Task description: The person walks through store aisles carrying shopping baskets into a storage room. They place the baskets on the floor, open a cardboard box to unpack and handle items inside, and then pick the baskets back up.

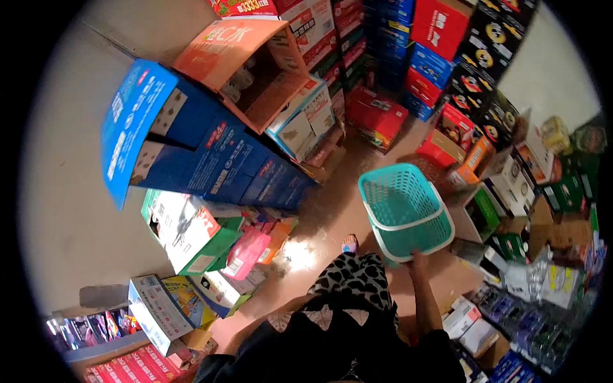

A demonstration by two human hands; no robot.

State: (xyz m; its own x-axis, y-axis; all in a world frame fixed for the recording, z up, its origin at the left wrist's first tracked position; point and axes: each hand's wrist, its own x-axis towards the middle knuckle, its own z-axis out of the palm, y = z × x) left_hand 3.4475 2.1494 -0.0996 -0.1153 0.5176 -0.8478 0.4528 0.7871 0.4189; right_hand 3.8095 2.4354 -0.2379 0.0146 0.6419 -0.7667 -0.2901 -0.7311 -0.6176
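Note:
A teal plastic basket (415,239) with a white rim and a white handle hangs in front of me, tilted, and nothing shows inside it. My right hand (418,258) is closed on its near rim. My left forearm reaches down at the lower left of my body, but the left hand itself does not show. Below the basket's left side, one foot in a sandal (349,244) stands on the reddish floor beside my black-and-white patterned clothing (357,274).
Tall blue cartons (223,159) and an open orange box (255,83) stand on the left. Stacked red boxes (377,118) and black cartons (485,54) rise ahead. Opened boxes and wrapped packages (543,281) crowd the right side. Floor shows between the rows.

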